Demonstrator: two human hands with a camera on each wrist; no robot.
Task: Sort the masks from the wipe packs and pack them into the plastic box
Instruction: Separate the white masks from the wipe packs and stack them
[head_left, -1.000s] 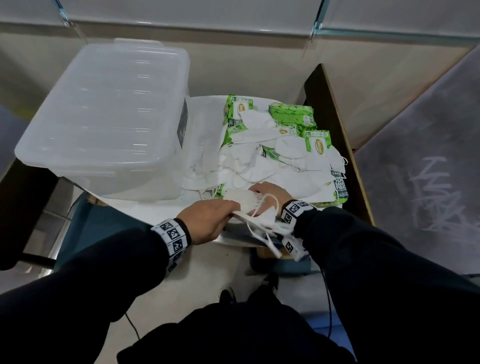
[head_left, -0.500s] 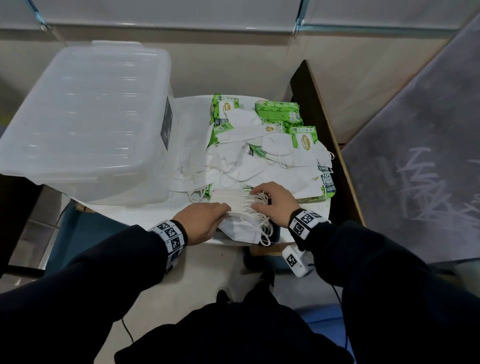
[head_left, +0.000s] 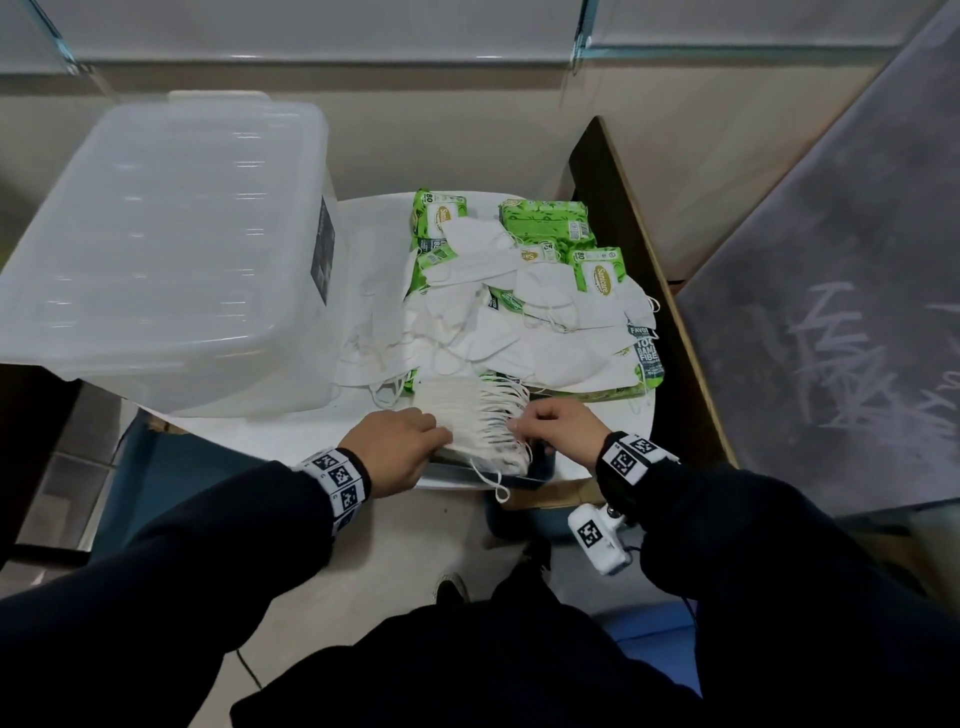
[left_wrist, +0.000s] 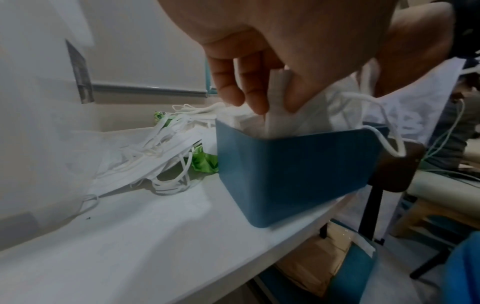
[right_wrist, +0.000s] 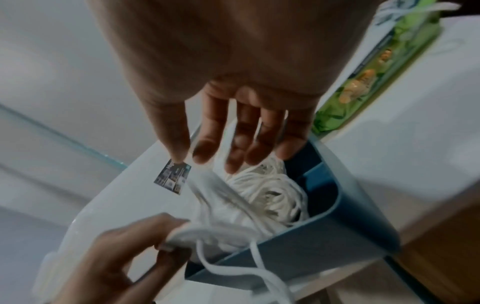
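A stack of white masks (head_left: 470, 421) stands on edge in a small blue box (left_wrist: 293, 170) at the near edge of the white table (head_left: 291, 441). My left hand (head_left: 439, 434) grips the stack's left end; in the left wrist view its fingers (left_wrist: 259, 102) pinch the masks inside the box. My right hand (head_left: 519, 423) is at the stack's right end, with fairly straight fingers (right_wrist: 233, 156) pressing the bunched ear loops (right_wrist: 272, 195) down into the blue box (right_wrist: 337, 232). Loose masks (head_left: 467, 332) and green wipe packs (head_left: 545, 221) lie mixed behind.
A large clear plastic box (head_left: 156, 260) with its lid on fills the table's left side. A dark wooden panel (head_left: 639, 260) borders the table on the right. One ear loop (head_left: 493, 478) hangs over the near table edge. A blue chair seat (left_wrist: 355, 273) shows below.
The mask stack, loose over the table edge a second ago, now stands packed in the blue box. My right hand has slid from on top of it to the ear loops at its right end.
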